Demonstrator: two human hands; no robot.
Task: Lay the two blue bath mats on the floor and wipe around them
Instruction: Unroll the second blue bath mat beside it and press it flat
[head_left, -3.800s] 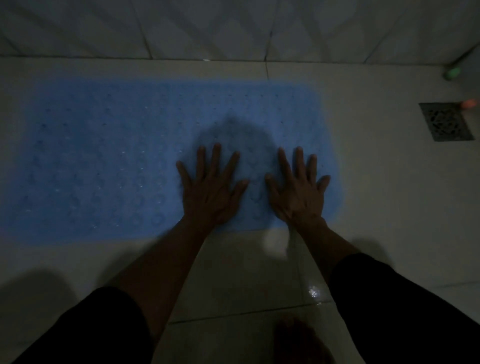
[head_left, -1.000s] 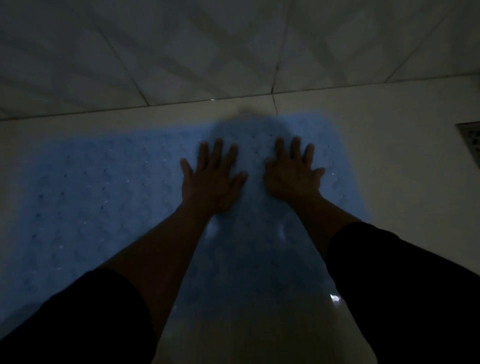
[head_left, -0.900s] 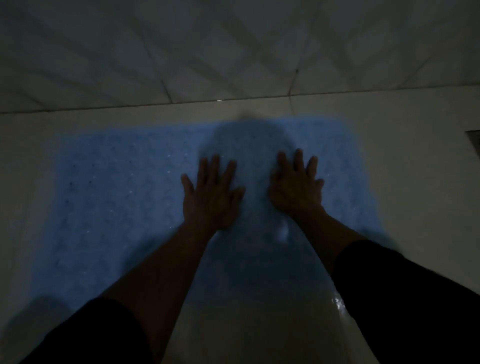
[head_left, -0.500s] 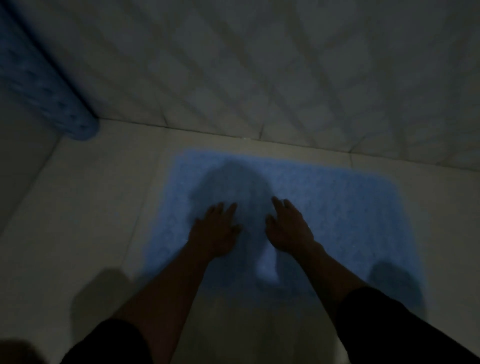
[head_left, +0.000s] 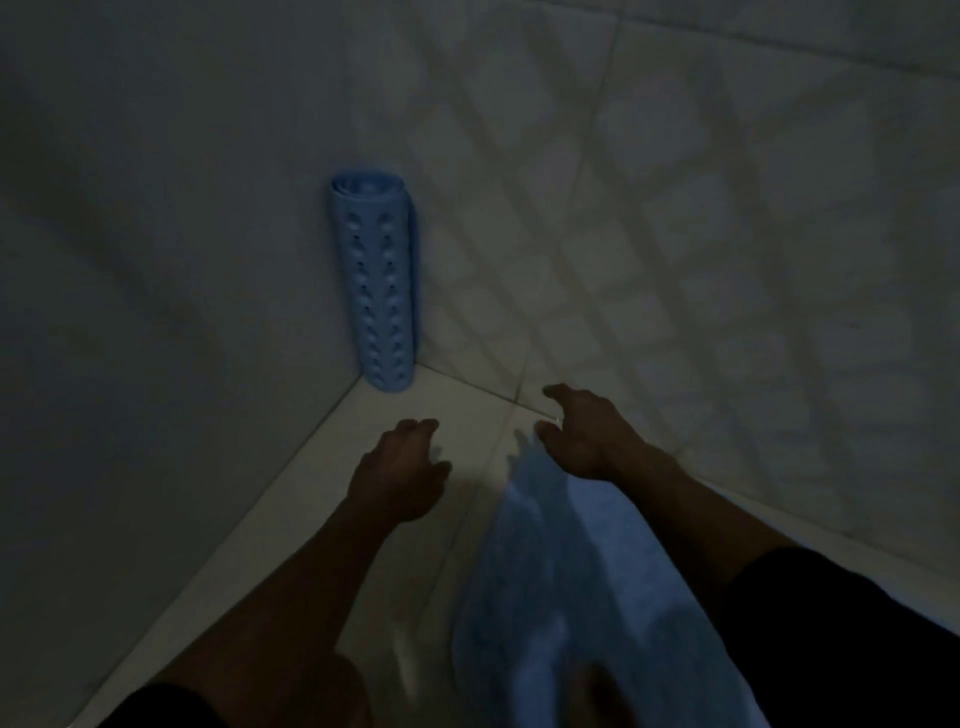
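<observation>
Both hands have lifted off the flat mat (head_left: 566, 597); left (head_left: 400, 467) and right (head_left: 587, 436) reach forward, empty, fingers loosely spread.

A rolled blue perforated rubber bath mat (head_left: 375, 283) stands upright in the corner where two tiled walls (head_left: 701, 218) meet the pale tiled floor (head_left: 311, 499). Nearer the camera and to its right, a flat blue rubber bath mat (head_left: 587, 597) lies on the floor along the right-hand wall. The left hand (head_left: 402, 470) hovers over bare floor left of the flat mat's far end; the right hand (head_left: 587, 434) is above that end.
</observation>
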